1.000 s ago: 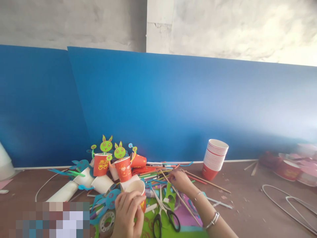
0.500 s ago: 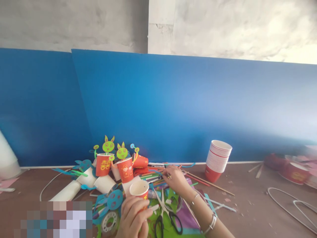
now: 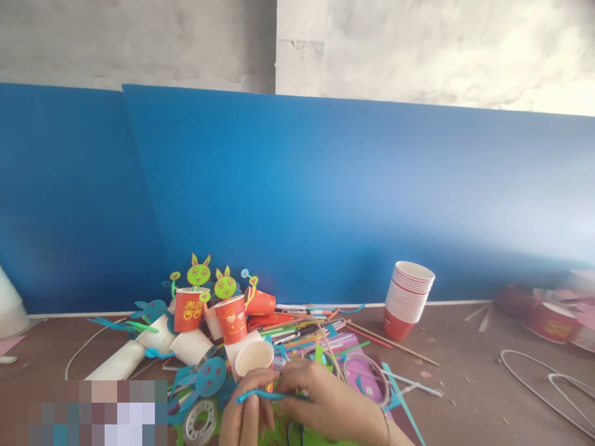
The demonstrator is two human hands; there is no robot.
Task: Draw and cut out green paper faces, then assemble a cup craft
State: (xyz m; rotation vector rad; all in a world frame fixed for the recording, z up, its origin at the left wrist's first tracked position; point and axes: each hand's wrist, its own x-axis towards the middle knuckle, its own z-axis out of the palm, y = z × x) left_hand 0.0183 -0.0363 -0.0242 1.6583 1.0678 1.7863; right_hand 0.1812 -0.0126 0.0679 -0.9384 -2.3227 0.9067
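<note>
My left hand (image 3: 246, 409) is closed, its thumb and fingers pinching one end of a thin blue strip (image 3: 264, 394). My right hand (image 3: 323, 393) is closed on the other end, close beside the left. Whether the strip is paper or a straw I cannot tell. Just behind my left fingers is an upright paper cup (image 3: 254, 358), its lower part hidden; whether the left hand also steadies it is unclear. Black-handled scissors (image 3: 295, 432) show partly below my right hand. To the left lie a blue animal-face cutout (image 3: 211, 376) and a white tape roll (image 3: 201, 421).
Two red cups (image 3: 231, 321) with green rabbit faces stand behind. Several straws and sticks (image 3: 297, 331) lie along the blue panel (image 3: 297, 198). A cup stack (image 3: 409, 300) stands right, with a loose cable (image 3: 530, 378) beyond. White cups (image 3: 193, 347) lie on their sides.
My right hand has come back from the straw pile to meet the left, and a blue strip now spans both hands. Tape rolls on the right are uncovered.
</note>
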